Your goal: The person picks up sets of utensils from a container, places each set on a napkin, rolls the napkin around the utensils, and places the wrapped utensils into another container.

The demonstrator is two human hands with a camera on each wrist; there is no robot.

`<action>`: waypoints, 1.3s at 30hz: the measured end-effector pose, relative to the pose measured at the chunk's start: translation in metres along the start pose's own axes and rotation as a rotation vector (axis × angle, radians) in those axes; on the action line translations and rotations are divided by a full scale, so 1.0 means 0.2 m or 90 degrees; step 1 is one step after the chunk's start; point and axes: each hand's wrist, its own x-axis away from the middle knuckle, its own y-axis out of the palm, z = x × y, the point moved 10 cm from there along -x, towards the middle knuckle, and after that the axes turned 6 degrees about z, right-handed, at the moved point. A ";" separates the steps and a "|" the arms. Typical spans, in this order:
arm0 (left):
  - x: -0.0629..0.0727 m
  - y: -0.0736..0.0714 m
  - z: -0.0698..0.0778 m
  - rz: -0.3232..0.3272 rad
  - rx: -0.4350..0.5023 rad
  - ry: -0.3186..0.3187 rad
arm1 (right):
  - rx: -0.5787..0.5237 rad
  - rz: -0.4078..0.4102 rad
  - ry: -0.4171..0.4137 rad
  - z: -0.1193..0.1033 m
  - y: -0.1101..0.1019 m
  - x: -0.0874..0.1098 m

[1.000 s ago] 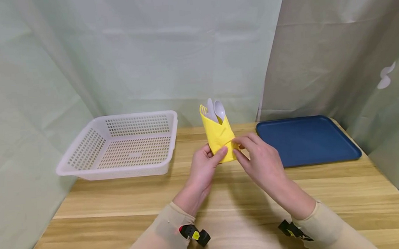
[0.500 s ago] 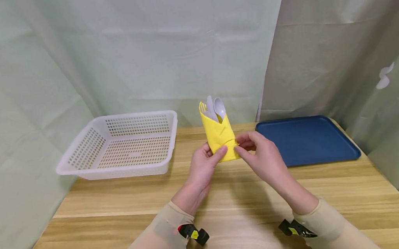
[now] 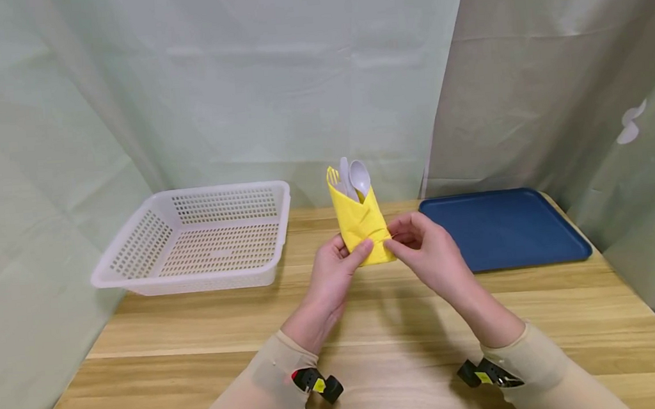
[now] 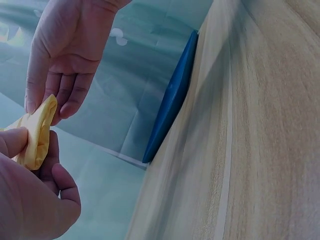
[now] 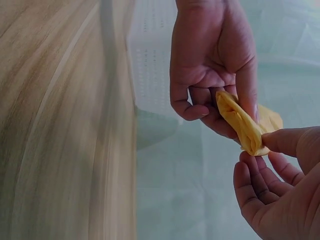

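Observation:
In the head view, a folded yellow napkin (image 3: pixel 357 218) is held up above the table, leaning slightly left. From its open top stick out a fork (image 3: pixel 334 177), a light grey knife (image 3: pixel 345 172) and a light grey spoon (image 3: pixel 360 176). My left hand (image 3: pixel 333 274) grips the lower left part, thumb across the front and fingers behind. At the lower right edge, my right hand (image 3: pixel 438 253) pinches the napkin between thumb and fingers. The right wrist view shows the folded layers of the napkin's bottom end (image 5: pixel 240 122) between both hands.
A white perforated plastic basket (image 3: pixel 224 280) stands at the back left of the wooden table (image 3: pixel 203 381). To the back right lies a flat blue tray (image 3: pixel 508 229). Pale sheets (image 3: pixel 294 72) hang behind and at both sides.
My right hand's fingers have slid from the napkin's front toward its right edge, where they now pinch. The napkin and cutlery have risen slightly. The left hand's grip looks the same.

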 end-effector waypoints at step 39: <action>0.01 0.00 0.02 0.018 0.030 0.021 | -0.063 -0.009 0.046 0.05 0.03 0.00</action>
